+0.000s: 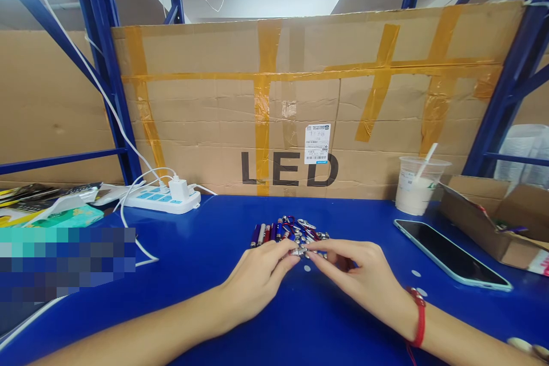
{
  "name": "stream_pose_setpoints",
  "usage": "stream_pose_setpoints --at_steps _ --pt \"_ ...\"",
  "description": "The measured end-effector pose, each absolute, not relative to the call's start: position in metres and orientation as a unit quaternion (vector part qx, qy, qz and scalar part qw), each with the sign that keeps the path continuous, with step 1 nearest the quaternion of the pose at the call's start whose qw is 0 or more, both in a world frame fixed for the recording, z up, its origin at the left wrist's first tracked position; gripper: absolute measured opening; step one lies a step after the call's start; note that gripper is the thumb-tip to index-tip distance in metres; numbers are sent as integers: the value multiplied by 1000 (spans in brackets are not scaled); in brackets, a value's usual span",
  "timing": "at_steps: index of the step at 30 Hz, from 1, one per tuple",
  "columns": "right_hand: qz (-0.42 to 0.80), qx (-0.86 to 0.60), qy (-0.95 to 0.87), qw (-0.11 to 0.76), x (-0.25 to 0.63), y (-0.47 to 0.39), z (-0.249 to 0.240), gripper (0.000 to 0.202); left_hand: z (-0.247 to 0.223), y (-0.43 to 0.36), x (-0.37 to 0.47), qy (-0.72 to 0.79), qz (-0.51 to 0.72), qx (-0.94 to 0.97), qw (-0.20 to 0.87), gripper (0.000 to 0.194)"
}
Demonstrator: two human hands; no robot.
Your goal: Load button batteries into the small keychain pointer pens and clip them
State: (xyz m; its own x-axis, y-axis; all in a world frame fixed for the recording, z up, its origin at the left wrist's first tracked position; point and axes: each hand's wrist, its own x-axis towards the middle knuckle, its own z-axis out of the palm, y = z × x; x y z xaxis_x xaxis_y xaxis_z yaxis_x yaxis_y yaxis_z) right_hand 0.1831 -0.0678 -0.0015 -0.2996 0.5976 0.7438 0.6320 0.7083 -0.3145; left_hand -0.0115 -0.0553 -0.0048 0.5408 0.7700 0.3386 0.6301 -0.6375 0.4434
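Between the fingertips of both hands is a small silver metal cylinder (299, 251), largely covered by the fingers. My left hand (259, 271) pinches its left end with thumb and forefinger. On its right end, the thumb and forefinger of my right hand (351, 266) close in the same way; a red bracelet circles that wrist. Just beyond the fingers, a row of small coloured metal tubes (266, 233) in blue, red and silver lies side by side. Next to them is a pile of small metal parts with clasps (302, 229), partly hidden by my hands.
A phone (450, 254), a lidded cup with a straw (418, 189) and an open cardboard box (497, 217) stand at right. A white power strip (158, 199) with cables and several packets (51, 206) are at left. Cardboard marked LED (214, 126) walls the blue table's back.
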Motion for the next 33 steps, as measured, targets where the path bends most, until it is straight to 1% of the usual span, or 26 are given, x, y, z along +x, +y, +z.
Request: stream_pose_setpoints --at_steps 18,33 --pt "-17 -390 -804 449 183 -67 -1 19 -6 -56 -11 393 279 860 170 27" --pt "-24 -392 -805 444 184 -66 -1 20 -8 -55 -11 396 289 858 154 30"
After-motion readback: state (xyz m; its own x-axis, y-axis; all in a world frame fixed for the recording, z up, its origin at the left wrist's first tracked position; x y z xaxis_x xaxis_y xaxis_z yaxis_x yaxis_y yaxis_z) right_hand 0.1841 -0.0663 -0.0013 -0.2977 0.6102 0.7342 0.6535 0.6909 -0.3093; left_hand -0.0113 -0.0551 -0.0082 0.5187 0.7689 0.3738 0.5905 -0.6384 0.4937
